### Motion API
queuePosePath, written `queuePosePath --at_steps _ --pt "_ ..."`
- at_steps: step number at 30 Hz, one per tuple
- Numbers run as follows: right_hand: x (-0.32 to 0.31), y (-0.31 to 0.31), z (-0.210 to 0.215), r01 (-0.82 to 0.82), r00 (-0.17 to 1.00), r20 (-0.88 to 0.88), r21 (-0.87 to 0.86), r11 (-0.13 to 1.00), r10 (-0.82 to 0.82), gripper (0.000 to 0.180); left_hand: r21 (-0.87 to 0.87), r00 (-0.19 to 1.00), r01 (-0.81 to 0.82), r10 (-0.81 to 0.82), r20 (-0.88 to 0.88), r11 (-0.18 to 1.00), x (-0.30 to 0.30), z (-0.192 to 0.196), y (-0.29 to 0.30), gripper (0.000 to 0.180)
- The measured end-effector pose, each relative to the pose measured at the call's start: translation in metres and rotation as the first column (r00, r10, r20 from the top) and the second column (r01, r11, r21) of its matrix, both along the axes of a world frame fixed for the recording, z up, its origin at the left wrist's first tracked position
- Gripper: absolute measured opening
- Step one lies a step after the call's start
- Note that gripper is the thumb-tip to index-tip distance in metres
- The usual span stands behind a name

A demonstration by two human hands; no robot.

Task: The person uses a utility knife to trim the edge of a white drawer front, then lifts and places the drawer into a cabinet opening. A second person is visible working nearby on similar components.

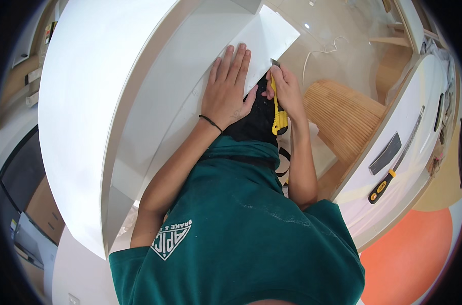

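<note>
My left hand (pixel 228 86) lies flat with spread fingers on a white sheet (pixel 267 35), pressing it over the board beneath. My right hand (pixel 286 91) is wrapped round a yellow and black utility knife (pixel 279 114). The knife's blade end (pixel 274 63) points away from me and meets the right edge of the sheet. Part of the knife's body is hidden by my fingers. A black cord bracelet (pixel 210 123) circles my left wrist.
A tall white curved panel (pixel 96 101) stands at my left. On the right, a white surface (pixel 360 195) bears a yellow and black handled tool (pixel 382 187) and a dark flat blade (pixel 385 154). Ribbed wood (pixel 340 114) and a white cable (pixel 306 66) lie beyond my right hand.
</note>
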State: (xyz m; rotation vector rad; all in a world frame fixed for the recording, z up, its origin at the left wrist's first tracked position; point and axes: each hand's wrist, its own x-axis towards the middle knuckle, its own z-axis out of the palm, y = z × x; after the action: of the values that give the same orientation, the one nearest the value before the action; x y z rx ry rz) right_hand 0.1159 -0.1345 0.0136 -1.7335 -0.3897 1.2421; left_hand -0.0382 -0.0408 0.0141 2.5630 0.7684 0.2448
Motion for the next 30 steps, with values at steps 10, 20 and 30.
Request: queuePosePath --at_steps 10,20,30 --pt "-0.005 -0.002 0.004 0.037 0.998 0.045 -0.014 0.999 -0.037 0.032 0.012 1.000 0.010 -0.011 0.019 1.000 0.002 -0.002 0.005 0.082" --pt "-0.001 0.005 0.000 0.002 0.999 0.037 -0.021 1.000 -0.001 0.031 0.001 0.999 -0.012 0.012 0.032 1.000 0.000 -0.005 0.003 0.081" --pt "0.001 -0.003 0.000 -0.031 1.000 0.002 -0.023 0.999 0.031 0.035 -0.024 0.999 -0.004 0.005 0.043 1.000 0.000 -0.003 0.004 0.080"
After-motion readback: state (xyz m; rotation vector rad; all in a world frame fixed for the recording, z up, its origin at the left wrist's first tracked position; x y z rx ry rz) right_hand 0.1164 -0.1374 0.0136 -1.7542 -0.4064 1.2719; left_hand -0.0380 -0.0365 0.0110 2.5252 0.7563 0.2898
